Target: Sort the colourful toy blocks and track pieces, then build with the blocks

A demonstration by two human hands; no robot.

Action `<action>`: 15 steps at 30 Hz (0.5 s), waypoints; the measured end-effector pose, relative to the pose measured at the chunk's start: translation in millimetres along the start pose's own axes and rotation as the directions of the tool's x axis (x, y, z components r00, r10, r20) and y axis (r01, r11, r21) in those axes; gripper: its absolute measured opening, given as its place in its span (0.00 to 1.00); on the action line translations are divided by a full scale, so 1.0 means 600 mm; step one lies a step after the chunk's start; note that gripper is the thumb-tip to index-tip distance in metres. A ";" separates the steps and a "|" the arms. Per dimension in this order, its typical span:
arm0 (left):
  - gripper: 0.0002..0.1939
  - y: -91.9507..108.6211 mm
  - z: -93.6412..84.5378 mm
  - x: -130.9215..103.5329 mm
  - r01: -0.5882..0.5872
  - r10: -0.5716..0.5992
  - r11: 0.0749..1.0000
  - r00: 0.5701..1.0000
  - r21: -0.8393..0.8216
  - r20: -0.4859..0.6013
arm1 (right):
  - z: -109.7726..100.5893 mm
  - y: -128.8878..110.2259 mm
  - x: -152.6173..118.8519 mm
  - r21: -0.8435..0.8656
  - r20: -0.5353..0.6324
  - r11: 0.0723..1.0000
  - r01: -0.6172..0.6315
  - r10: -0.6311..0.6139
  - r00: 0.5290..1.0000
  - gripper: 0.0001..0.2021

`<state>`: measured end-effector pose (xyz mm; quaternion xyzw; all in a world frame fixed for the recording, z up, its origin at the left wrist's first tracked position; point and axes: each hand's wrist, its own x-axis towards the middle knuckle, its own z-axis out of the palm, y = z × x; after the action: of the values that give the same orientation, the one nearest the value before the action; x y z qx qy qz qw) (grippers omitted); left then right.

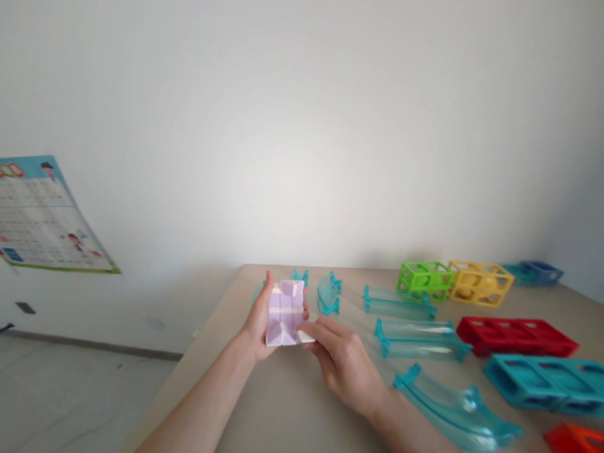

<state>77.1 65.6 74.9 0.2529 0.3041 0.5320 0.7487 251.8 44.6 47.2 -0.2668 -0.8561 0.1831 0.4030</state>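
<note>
A small lavender toy [284, 311] with white edges, divided into block-like segments, is held up above the table. My left hand [258, 323] is wrapped round its left side, with the thumb up along the edge and fingertips showing at its right. My right hand [347, 363] pinches a white corner piece at the toy's lower right between thumb and fingers. The underside of the toy and part of my left fingers are hidden.
Clear teal track pieces, straight [420, 340] and curved [457, 410], lie on the table [274, 412]. Green [424, 280] and yellow [481, 283] frame blocks stand behind. Red [517, 336], teal [555, 384] and orange-red [582, 449] frames lie at right. A wall [306, 120] closes the back.
</note>
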 end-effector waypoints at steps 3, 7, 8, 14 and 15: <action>0.36 0.000 0.004 -0.002 -0.071 0.073 0.997 0.996 -0.031 0.044 | 0.000 -0.005 0.000 0.018 -0.034 1.000 -0.015 0.015 0.999 0.14; 0.33 -0.001 0.008 -0.003 -0.195 0.201 0.975 0.978 -0.104 0.054 | 0.002 -0.012 -0.001 0.093 -0.118 0.993 -0.071 0.081 0.990 0.16; 0.33 -0.002 0.009 -0.003 -0.222 0.228 0.969 0.973 -0.111 0.047 | 0.003 -0.013 -0.001 0.108 -0.131 0.991 -0.077 0.091 0.987 0.16; 0.30 -0.017 0.015 -0.004 -0.418 0.424 0.904 0.903 -0.084 0.071 | 0.008 -0.015 0.002 0.144 -0.188 0.972 -0.188 0.213 0.959 0.13; 0.30 -0.019 0.015 -0.005 -0.463 0.467 0.884 0.880 -0.066 0.082 | 0.009 -0.015 0.003 0.148 -0.199 0.968 -0.202 0.230 0.953 0.13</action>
<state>90.5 58.5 73.7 0.3270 0.1866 0.6901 0.6181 243.8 37.9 49.7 -0.3512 -0.7601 0.2499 0.4863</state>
